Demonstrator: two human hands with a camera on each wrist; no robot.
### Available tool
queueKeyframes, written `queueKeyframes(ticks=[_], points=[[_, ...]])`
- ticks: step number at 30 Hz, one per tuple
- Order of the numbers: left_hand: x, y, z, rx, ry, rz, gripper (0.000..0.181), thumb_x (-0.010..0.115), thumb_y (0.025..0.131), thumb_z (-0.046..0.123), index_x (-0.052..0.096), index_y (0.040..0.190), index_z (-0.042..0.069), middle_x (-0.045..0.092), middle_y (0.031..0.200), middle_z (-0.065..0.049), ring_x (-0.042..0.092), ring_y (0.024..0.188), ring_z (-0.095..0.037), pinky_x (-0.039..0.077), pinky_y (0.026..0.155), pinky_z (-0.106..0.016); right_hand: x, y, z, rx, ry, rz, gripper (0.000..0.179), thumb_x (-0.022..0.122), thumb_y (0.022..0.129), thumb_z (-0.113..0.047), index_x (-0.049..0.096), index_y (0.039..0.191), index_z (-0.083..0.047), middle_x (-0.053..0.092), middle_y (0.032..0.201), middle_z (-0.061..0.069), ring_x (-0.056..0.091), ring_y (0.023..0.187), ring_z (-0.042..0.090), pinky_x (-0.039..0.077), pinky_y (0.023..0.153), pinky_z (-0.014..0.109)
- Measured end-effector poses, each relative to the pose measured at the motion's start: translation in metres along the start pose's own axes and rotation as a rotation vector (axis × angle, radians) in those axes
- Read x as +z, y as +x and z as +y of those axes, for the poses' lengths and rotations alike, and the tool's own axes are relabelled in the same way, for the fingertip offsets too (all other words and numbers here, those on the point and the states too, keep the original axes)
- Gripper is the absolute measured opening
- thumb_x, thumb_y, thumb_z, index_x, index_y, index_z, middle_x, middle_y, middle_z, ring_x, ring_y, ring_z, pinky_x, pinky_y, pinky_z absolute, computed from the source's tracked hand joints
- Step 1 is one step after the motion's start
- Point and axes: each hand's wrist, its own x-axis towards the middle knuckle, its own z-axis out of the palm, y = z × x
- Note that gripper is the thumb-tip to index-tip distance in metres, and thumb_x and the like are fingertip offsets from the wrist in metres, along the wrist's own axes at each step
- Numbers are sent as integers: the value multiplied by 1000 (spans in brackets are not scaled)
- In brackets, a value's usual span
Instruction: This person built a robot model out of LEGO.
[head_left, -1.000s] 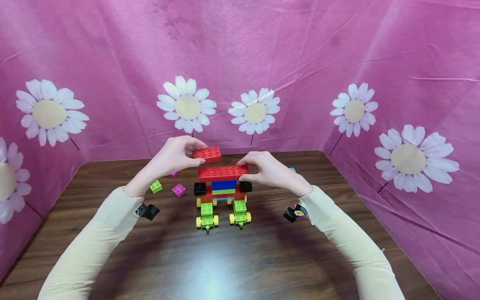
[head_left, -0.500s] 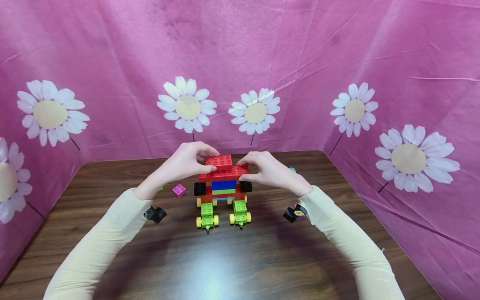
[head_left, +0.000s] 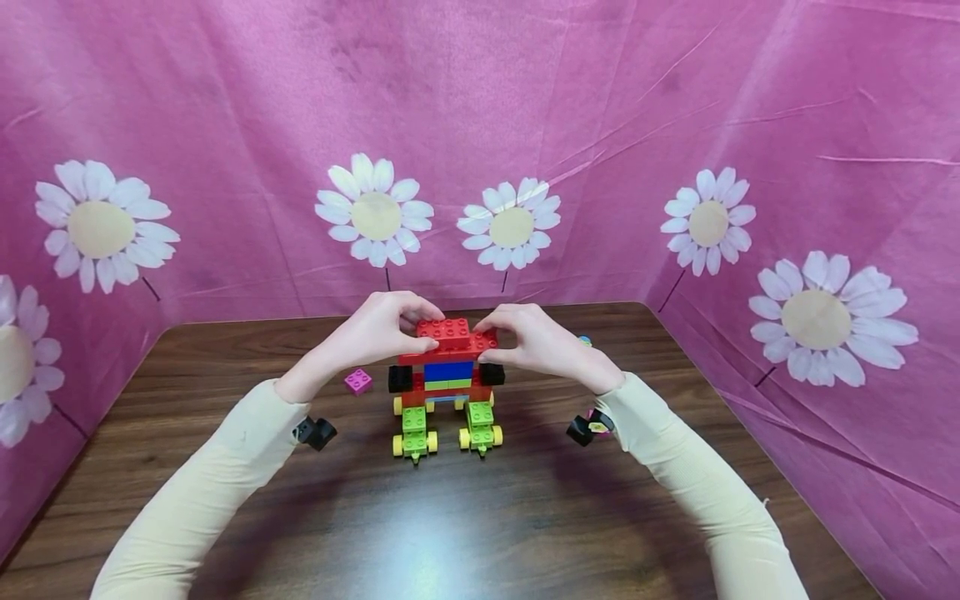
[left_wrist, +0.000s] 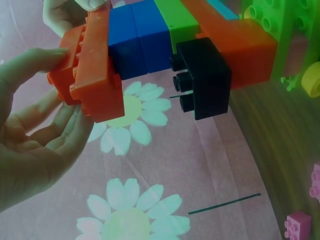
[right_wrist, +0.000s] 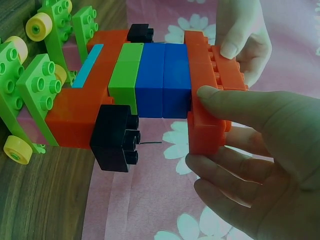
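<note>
Red upper brick (head_left: pixel 450 332), studded and rectangular, is pinched by the left hand (head_left: pixel 381 329); right hand (head_left: pixel 536 342) grips the long red bar (right_wrist: pixel 200 72) beneath. Wood-grained tabletop (head_left: pixel 510 533) has a straight edge beyond both hands.

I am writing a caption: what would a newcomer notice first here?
First comes the toy-brick model, roughly midway across the wooden table. At its top, the left hand grips an eight-stud red brick while the right hand holds the red layer beneath. Behind, large white daisies decorate the pink cloth.
</note>
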Motion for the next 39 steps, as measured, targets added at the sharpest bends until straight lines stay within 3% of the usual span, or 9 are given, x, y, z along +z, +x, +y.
queueKeyframes(ticks=[11, 26, 39], points=[[4, 1, 1, 0, 0, -10, 35, 78, 84, 15, 71, 116, 4, 72, 114, -14, 70, 99, -27, 59, 90, -43, -1, 0, -1, -14, -8, 6, 37, 81, 83, -27, 72, 114, -7, 73, 106, 5, 67, 94, 15, 57, 86, 32], [5, 2, 4, -4, -6, -3, 36, 81, 82, 16, 72, 116, 4, 72, 113, -14, 71, 99, -29, 59, 89, -42, -2, 0, -1, -20, -2, 9, 37, 81, 83, -26, 72, 114, -7, 73, 106, 5, 66, 93, 15, 57, 85, 35], [6, 1, 5, -19, -15, 6, 36, 80, 83, 15, 72, 116, 3, 72, 111, -14, 70, 97, -27, 59, 90, -43, -3, 5, -5, -53, 80, 104, 29, 76, 88, -26, 72, 112, -10, 72, 100, 1, 63, 86, 12, 58, 77, 30]])
